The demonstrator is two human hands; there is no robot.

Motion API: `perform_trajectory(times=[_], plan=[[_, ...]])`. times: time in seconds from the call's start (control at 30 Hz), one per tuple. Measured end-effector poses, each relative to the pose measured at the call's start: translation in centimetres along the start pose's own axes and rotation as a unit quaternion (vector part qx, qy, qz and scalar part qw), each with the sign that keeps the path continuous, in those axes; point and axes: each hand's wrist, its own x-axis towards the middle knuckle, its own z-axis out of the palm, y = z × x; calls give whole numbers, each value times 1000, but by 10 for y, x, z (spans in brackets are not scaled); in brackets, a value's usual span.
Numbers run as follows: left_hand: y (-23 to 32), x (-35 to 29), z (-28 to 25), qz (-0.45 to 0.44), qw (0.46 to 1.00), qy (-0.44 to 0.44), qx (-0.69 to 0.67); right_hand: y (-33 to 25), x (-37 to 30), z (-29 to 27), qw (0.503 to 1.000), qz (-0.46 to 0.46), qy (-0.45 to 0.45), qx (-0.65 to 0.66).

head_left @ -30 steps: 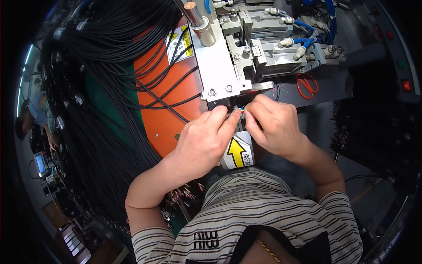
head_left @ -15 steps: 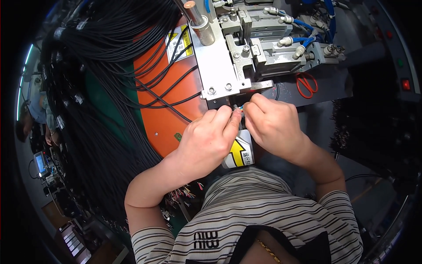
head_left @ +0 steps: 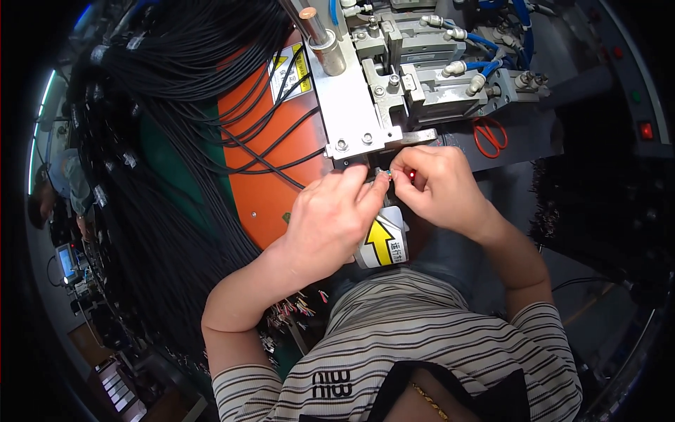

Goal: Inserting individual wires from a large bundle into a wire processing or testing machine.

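My left hand (head_left: 334,219) is closed in a pinch at the front edge of the machine's metal plate, thumb and forefinger pressed together. From its fingertips small coloured wires (head_left: 387,174) stick out. My right hand (head_left: 441,188) pinches at these wires from the other side, thumb and forefinger nearly meeting the left fingertips. A red glint shows within its curled fingers. Most of what the left fingers hold is hidden behind them. Just ahead of both hands is the machine's metal plate (head_left: 344,112) with bolts along its front edge.
Bundles of black cables (head_left: 183,77) spread over an orange surface (head_left: 281,155) at left. Pneumatic cylinders (head_left: 443,98) with blue hoses stand at the back right. Red-handled scissors (head_left: 490,137) lie right of the machine. A yellow-arrow label (head_left: 380,243) sits below my hands.
My right hand's fingers have lifted and opened out slightly, showing the wire tips and a red glint. The left hand keeps its pinch in nearly the same place.
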Motion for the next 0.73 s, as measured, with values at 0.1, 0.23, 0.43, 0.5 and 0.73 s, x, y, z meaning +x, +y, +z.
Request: perform_trajectory(times=[0.1, 0.23, 0.43, 0.5, 0.73], plan=[[-12, -11, 2, -60, 989, 71, -116, 0, -3, 4, 999, 26, 15, 42], [-23, -25, 8, -50, 984, 129, -109, 1, -6, 1, 997, 44, 16, 61], [-21, -28, 6, -76, 991, 74, 83, -8, -23, -9, 998, 30, 28, 49], [-20, -30, -1, -81, 987, 90, 103, -17, -29, -16, 995, 17, 62, 75], [5, 6, -166, -105, 563, 652, -496, -83, -43, -121, 912, -158, 379, 24]])
